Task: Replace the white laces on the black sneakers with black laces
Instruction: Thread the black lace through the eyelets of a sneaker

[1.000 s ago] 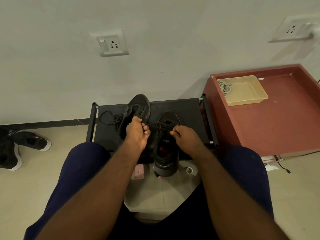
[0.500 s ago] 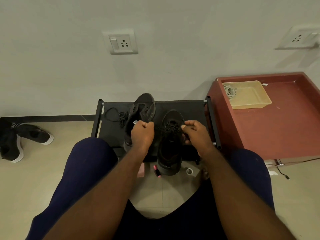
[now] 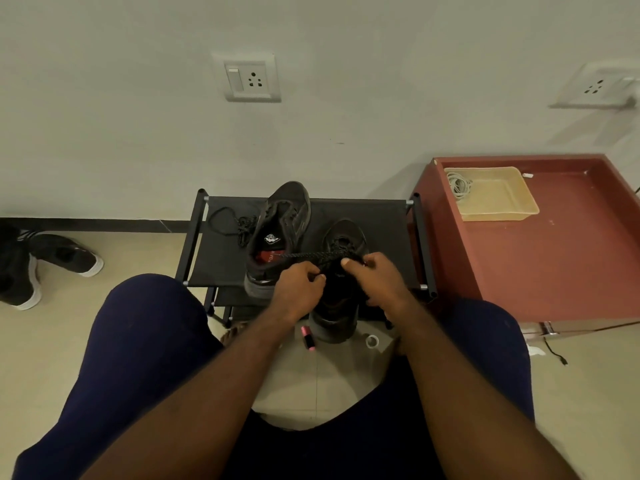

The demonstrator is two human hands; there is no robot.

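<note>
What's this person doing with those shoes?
A seated person is lacing a black sneaker on a low black rack. The left hand and right hand pinch a black lace stretched above it. A second sneaker lies beside it, a loose lace trailing. Coiled white laces, it seems, sit in a beige tray.

Two hands (image 3: 298, 289) (image 3: 381, 282), two sneakers (image 3: 287, 216) (image 3: 346, 237) on one rack (image 3: 221, 258), two floor shoes (image 3: 65, 254) (image 3: 17, 278), two sockets (image 3: 252, 77) (image 3: 595, 86), one tray (image 3: 498, 199).
</note>
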